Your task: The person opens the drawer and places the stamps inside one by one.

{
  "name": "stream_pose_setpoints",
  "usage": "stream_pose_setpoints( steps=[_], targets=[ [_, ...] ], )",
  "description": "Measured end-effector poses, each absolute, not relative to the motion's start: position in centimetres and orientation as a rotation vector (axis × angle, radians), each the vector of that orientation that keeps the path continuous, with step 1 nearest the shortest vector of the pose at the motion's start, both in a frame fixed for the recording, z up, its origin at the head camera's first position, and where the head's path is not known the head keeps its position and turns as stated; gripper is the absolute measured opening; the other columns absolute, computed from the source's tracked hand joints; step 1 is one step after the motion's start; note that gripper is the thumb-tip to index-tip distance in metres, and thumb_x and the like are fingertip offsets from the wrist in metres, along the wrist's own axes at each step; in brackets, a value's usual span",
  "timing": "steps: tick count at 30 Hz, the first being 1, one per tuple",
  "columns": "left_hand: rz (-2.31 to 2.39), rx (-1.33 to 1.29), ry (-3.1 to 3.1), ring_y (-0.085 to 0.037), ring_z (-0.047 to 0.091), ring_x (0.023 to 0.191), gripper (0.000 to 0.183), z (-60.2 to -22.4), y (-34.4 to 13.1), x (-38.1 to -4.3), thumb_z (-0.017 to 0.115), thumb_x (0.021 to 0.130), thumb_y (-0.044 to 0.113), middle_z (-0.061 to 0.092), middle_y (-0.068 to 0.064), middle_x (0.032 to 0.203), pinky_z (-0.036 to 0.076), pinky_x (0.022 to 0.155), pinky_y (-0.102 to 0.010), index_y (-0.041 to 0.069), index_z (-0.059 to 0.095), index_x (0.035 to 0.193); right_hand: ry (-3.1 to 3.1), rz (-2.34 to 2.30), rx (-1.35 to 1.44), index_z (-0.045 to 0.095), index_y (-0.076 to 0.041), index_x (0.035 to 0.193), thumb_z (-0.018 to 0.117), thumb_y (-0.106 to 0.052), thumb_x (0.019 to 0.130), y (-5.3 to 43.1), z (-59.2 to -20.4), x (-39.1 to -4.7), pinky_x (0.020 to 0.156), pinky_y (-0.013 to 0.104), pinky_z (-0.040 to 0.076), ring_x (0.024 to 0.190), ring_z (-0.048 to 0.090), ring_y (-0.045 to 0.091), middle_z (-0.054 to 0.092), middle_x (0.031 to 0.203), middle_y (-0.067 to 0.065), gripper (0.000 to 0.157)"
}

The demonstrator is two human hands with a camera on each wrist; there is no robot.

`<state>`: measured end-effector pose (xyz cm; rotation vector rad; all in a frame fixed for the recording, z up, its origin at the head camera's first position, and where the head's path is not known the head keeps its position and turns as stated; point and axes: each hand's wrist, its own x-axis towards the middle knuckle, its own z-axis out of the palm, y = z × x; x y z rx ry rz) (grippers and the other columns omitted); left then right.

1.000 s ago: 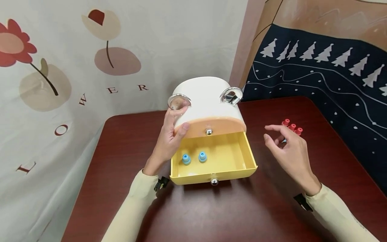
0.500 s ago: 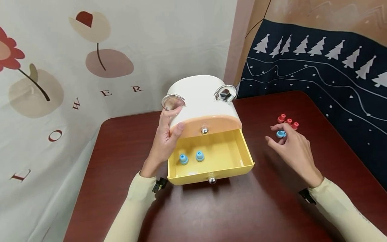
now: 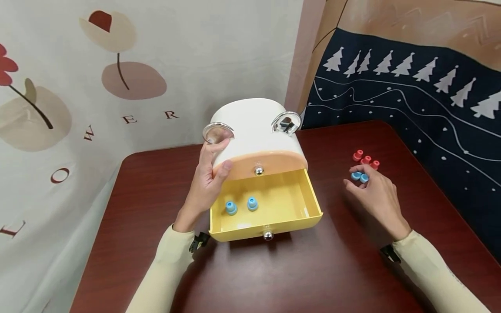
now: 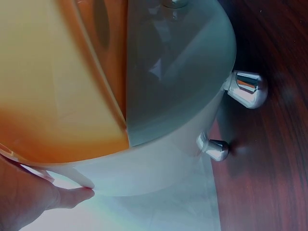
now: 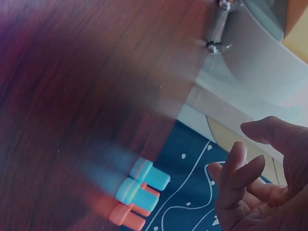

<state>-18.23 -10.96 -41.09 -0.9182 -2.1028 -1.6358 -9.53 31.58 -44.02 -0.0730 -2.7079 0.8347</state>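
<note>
A white storage box [image 3: 254, 117] with silver ears and a peach front stands on the table. My left hand [image 3: 205, 178] grips its left side, thumb on the peach front and fingers reaching up near the left ear. Below, a yellow drawer [image 3: 285, 200] is pulled out, and two small blue stepped pegs [image 3: 231, 208] stand inside. My right hand [image 3: 375, 191] hovers over the table at right with bent, parted fingers and nothing between them. Close to its fingertips are two blue pegs [image 3: 355, 175], shown apart from the hand in the right wrist view.
Three red pegs [image 3: 358, 155] stand in a row just behind the blue ones. Silver knobs [image 3: 268, 235] jut from the drawer fronts. A patterned cloth [image 3: 375, 87] hangs behind the reddish-brown table [image 3: 250, 278].
My right hand has come down and closer to the blue pegs beside the red ones. My left hand keeps its hold on the box. The head view has shifted slightly.
</note>
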Motion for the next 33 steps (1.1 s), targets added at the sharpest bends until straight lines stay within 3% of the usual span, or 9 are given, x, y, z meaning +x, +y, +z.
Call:
stream_pose_setpoints(
  steps=[9,22,30,33],
  targets=[
    [-1.653,-0.918,-2.108,-0.027,0.049,0.129,0.050,-41.0,-11.1,-18.3,0.062,0.111,0.031,0.046,-0.012,0.156,0.041,0.105,-0.036,0.011,0.053,0.156,-2.765,0.843,-0.158,0.070,-0.006,0.127,0.079,-0.033,0.101,32.4,-44.0,-10.4,0.068,0.045,0.053,0.088,0.067,0.033,0.075,0.109,0.022,0.039],
    [-1.670,-0.914,-2.101,-0.024,0.049,0.128,0.056,-40.9,-11.1,-18.2,0.062,0.111,0.044,0.046,-0.013,0.154,0.041,0.105,-0.036,0.010,0.054,0.155,-2.795,0.787,-0.159,0.069,-0.001,0.131,0.076,-0.030,0.102,34.4,-45.3,-11.2,0.075,0.057,0.053,0.091,0.067,0.039,0.074,0.111,0.026,0.042],
    [-1.662,-0.923,-2.095,-0.027,0.050,0.127,0.062,-40.9,-11.1,-18.2,0.061,0.110,0.053,0.047,-0.012,0.154,0.042,0.102,-0.036,0.009,0.054,0.154,-2.768,0.741,-0.134,0.070,0.000,0.126,0.076,-0.020,0.101,34.9,-45.5,-12.0,0.074,0.059,0.052,0.086,0.066,0.039,0.074,0.110,0.026,0.032],
    [-1.653,-0.933,-2.088,-0.028,0.049,0.128,0.059,-41.0,-11.2,-18.3,0.062,0.111,0.048,0.047,-0.013,0.155,0.042,0.103,-0.037,0.009,0.055,0.154,-2.783,0.742,-0.137,0.070,0.001,0.126,0.077,-0.020,0.101,35.2,-45.7,-12.3,0.074,0.059,0.052,0.087,0.066,0.040,0.074,0.111,0.027,0.033]
  ],
)
